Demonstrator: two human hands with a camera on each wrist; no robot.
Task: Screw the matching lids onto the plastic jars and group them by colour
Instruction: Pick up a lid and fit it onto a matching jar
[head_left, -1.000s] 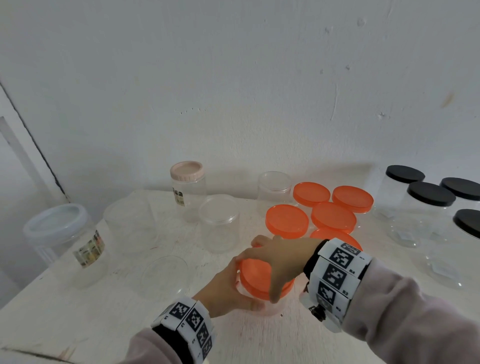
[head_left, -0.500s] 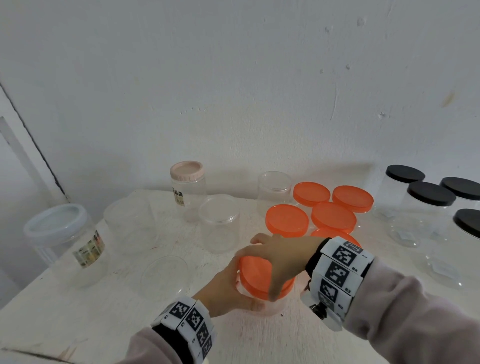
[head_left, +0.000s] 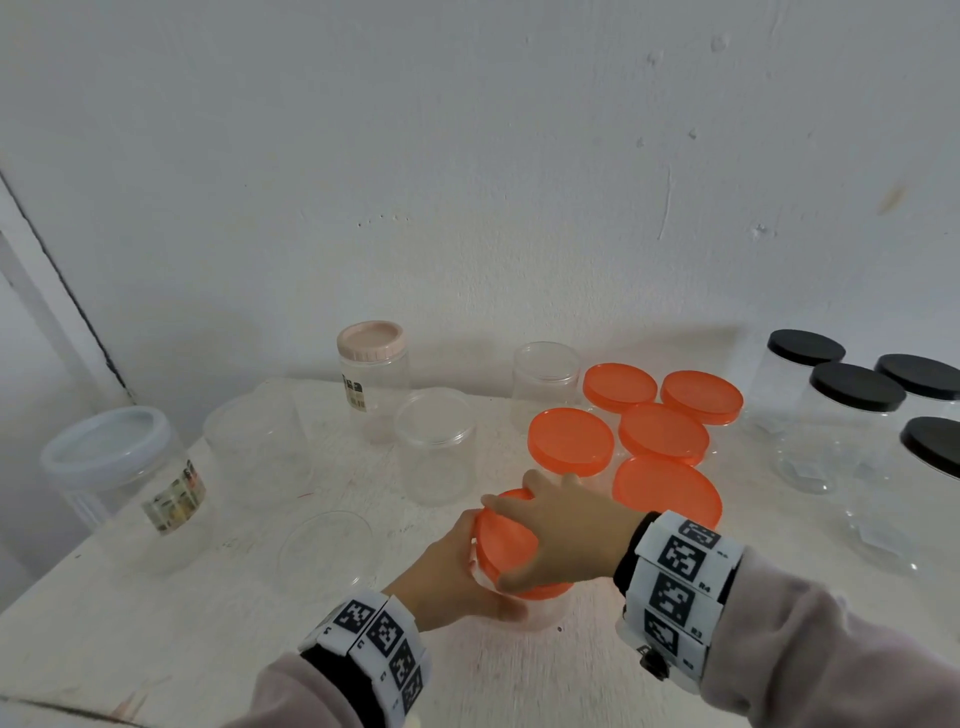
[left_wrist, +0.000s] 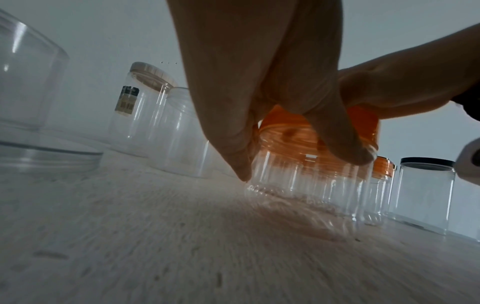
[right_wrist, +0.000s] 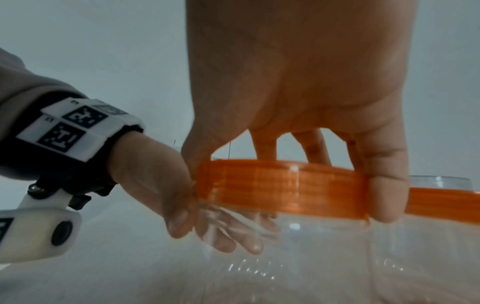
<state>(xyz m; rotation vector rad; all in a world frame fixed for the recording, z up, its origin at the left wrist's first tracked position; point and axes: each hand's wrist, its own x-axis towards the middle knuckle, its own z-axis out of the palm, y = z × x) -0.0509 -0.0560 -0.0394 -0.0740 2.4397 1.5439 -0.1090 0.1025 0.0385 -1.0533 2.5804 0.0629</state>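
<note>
- Since a moment ago the right hand (head_left: 563, 525) has rolled round on the orange lid (head_left: 506, 540), its fingers (head_left: 506, 503) now reaching further over the far rim; the jar (head_left: 540, 610) stays where it was on the tabletop (head_left: 208, 639).
- That hand's fingers are curled over the lid from above, thumb on the near edge, gripping the ribbed skirt.
- Below it, the left hand (head_left: 457, 577) wraps the clear jar body, fingers and thumb closed around the wall just under the lid.
- This jar stands at the front of the tabletop, just in front of the group of orange-lidded jars (head_left: 662, 431); the black-lidded jars (head_left: 857, 387) sit well apart to the right.
- To do the turn well, I'd say keep the lid level so the thread does not cross, and let the lower hand resist the twist without squeezing, since the thin wall looks easy to dent.
- Whether the lid is fully seated I cannot tell; a firm stop should show it.
- Then it belongs beside the other orange ones.
</note>
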